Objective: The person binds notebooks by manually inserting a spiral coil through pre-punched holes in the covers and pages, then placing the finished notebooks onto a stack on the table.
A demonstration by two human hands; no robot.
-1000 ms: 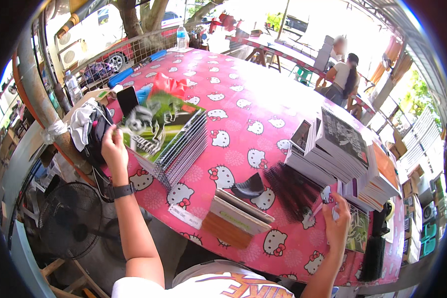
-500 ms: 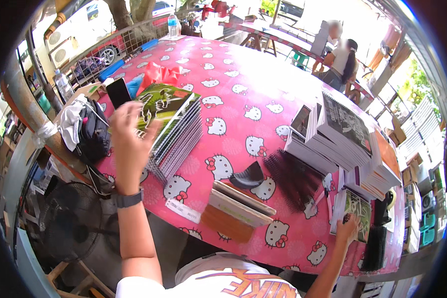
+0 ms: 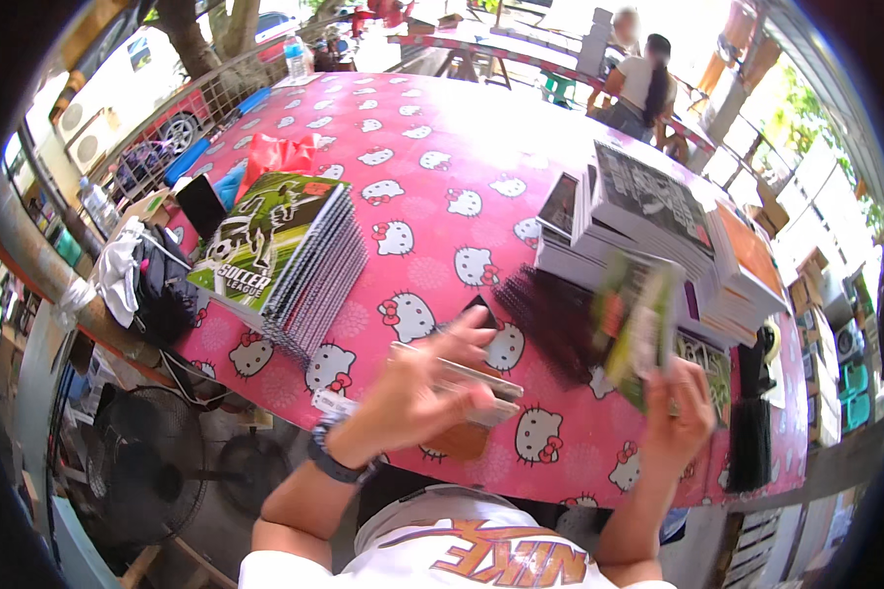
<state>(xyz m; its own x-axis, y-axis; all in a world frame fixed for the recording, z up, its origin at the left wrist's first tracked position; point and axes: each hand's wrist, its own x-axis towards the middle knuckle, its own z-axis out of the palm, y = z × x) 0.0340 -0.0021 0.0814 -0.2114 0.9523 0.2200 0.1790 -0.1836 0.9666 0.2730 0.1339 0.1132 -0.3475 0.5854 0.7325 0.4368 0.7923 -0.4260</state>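
My right hand (image 3: pixel 680 417) pinches a green-covered booklet (image 3: pixel 631 329) by its lower edge. The booklet is tilted up off the table and smeared by motion. My left hand (image 3: pixel 417 398) is open with its fingers spread, over a wooden stand with upright boards (image 3: pixel 460 442), which it partly hides. Beneath the raised booklet another green-covered one (image 3: pixel 709 368) lies at the right, partly covered. To the left stands a neat stack of spiral-bound notebooks (image 3: pixel 290 236) with green covers. Black plastic binding spines (image 3: pixel 550 324) lie in a pile between the stand and the right-hand stacks.
Tall stacks of printed booklets (image 3: pixel 648 201) fill the right side. More black spines (image 3: pixel 749 456) hang near the right edge. A phone (image 3: pixel 200 206), red plastic bag (image 3: pixel 277 155) and black bag (image 3: pixel 162 294) lie at the left. A fan (image 3: pixel 147 456) stands below; two people sit beyond the table.
My left hand has left the notebook stack and moved right and nearer, to the stand. My right hand has lifted a green booklet off the pile at the right. The whole view has shifted.
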